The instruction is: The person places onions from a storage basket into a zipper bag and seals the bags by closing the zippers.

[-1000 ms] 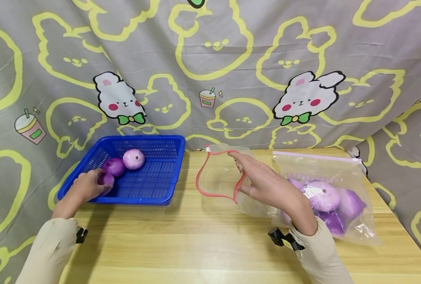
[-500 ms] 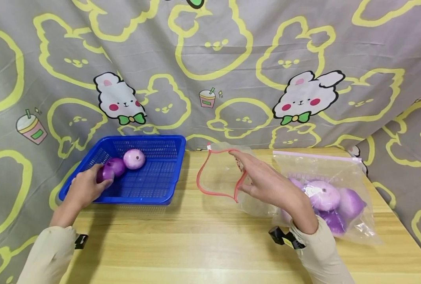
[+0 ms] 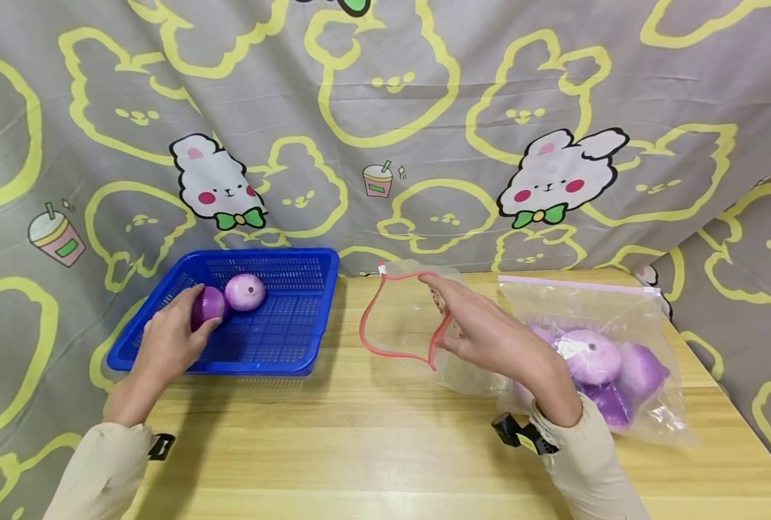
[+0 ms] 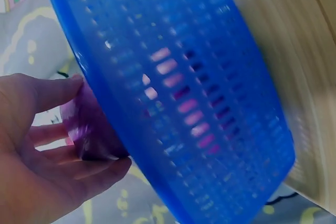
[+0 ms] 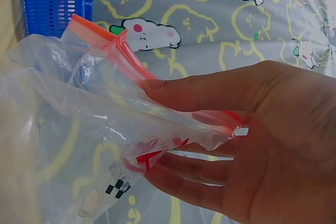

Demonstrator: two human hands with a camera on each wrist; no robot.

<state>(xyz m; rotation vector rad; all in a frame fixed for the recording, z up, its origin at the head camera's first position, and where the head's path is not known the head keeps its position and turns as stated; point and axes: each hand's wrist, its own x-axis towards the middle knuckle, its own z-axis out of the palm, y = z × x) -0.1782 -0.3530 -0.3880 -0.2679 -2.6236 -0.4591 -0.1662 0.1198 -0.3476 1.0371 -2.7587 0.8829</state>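
Note:
My left hand (image 3: 172,331) holds a purple onion (image 3: 208,307) between thumb and fingers over the left part of the blue basket (image 3: 323,318). In the left wrist view, the gripped onion (image 4: 92,121) shows above the basket's rim. A paler onion (image 3: 245,292) lies in the basket just right of it. My right hand (image 3: 489,336) grips the edge of a clear zip bag (image 3: 401,318) with a red seal, its mouth spread toward the basket. Thumb and fingers hold the bag's rim (image 5: 131,59) in the right wrist view.
A second clear bag (image 3: 658,404) with a pink slider strip lies at the right, holding several purple onions (image 3: 592,357). The wooden table (image 3: 333,440) runs in front. A grey patterned curtain (image 3: 418,123) hangs close behind.
My left hand has moved right and slightly up with the onion, which now covers the darker onion seen beside it before. The right hand and the bag have stayed in place.

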